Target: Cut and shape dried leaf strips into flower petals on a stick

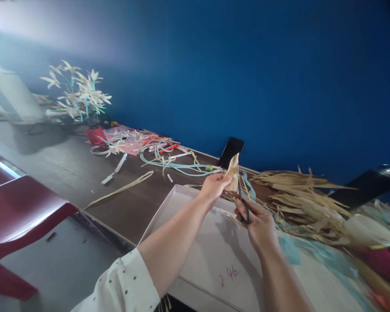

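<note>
Between the fingers of my left hand (214, 187) is a piece of dried corn husk (233, 174), its pointed tip standing upward. My right hand (258, 223) grips a pair of scissors (245, 211) by the dark handles, with the blades pointing up along the right edge of the husk. Both hands are above a shallow white box lid (195, 242) marked with pink handwriting. Small husk scraps lie near its far edge. A heap of dried husks (308, 201) spreads to the right of my right hand.
A red pot (96, 136) holds pale husk flowers (81, 93) at the left. Blue cords (169, 164) and markers lie mid-table. A phone (231, 151) leans against the blue wall. A dark red chair (22, 212) stands at the table's near left edge.
</note>
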{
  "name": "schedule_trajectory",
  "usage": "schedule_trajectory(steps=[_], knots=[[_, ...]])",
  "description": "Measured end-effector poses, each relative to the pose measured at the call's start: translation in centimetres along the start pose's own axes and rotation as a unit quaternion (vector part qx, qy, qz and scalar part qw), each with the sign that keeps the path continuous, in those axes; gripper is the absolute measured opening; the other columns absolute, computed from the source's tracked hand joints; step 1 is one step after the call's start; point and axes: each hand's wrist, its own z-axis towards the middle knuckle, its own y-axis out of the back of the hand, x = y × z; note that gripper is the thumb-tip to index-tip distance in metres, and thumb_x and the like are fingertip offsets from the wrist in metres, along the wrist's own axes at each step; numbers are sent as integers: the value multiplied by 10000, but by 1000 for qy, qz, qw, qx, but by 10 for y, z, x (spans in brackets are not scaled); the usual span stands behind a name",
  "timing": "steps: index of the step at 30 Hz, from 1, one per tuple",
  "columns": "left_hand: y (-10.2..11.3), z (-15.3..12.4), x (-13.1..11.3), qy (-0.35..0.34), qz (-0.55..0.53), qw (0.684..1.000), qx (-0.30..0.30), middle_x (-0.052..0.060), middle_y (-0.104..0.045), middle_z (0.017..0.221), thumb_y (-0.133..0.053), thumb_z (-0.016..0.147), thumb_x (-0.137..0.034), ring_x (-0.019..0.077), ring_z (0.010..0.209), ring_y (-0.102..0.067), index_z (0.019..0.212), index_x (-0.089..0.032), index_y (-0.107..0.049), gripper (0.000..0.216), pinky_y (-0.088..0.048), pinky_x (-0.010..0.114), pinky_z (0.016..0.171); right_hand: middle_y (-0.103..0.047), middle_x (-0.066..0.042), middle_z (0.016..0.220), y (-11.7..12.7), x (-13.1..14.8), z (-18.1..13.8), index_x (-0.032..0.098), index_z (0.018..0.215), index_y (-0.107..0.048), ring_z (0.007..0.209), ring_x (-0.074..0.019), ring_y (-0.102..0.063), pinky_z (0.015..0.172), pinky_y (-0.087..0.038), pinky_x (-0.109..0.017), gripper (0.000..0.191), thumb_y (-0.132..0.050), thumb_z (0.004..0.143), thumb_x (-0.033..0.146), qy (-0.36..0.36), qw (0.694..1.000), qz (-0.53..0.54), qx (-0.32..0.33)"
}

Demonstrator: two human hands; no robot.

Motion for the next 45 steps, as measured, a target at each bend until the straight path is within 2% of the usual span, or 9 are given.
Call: schedule_trajectory(steps=[7,15,20,24,31,38,42,45], knots=[[2,1,2,1,16,1000,3,-2,-525,570,-644,631,-462,81,476,-471,693,-131,-556,349,-344,211,491,-560,16,609,1,-2,1,181,991,-682,516,-83,-480,475,-388,-195,430,-721,632,415,-5,1000,1,-3],[2,-6,-13,39,-11,997,71,-16,-491,559,-732,551,-407,39,452,-398,663,-113,-541,368,-239,191,454,-555,11,615,3,-4,3,179,978,-684,530,-84,-472,486,-390,-195,404,-718,645,405,7,1000,3,3],[3,-1,-9,46,-39,998,19,-8,-498,555,-675,634,-404,29,424,-361,735,-103,-601,326,-242,195,441,-555,8,612,4,-5,2,176,998,-676,539,-91,-476,483,-388,-197,420,-715,648,405,9,1000,-10,13],[3,3,-4,28,-23,999,-29,-22,-440,500,-617,685,-455,24,396,-316,770,-94,-624,371,-234,198,430,-549,5,604,3,-4,1,159,996,-674,522,-91,-464,473,-390,-204,435,-719,641,407,5,1000,3,22],[4,3,-2,3,51,997,-52,-43,-355,440,-556,687,-551,34,365,-267,721,-110,-614,447,-189,213,412,-547,8,598,1,-4,1,160,979,-684,519,-91,-464,485,-401,-210,435,-736,617,397,-5,1000,19,19],[8,2,-5,-34,136,988,-71,-34,-370,445,-525,665,-605,61,427,-315,628,-138,-586,472,-216,219,454,-536,15,597,0,-5,1,175,960,-692,508,-84,-457,479,-396,-206,398,-735,624,383,0,999,24,22],[9,-1,-10,-61,149,985,-60,-44,-365,463,-562,631,-606,57,445,-295,691,-149,-619,464,-221,212,469,-536,16,600,1,-8,3,181,956,-694,510,-79,-454,478,-396,-199,376,-725,637,377,4,999,35,23],[8,-2,-12,-61,138,985,-82,-41,-381,487,-540,633,-631,62,455,-296,749,-159,-633,496,-224,213,469,-554,9,617,2,-11,5,179,959,-692,517,-81,-465,483,-403,-199,378,-727,634,370,6,999,33,23]])
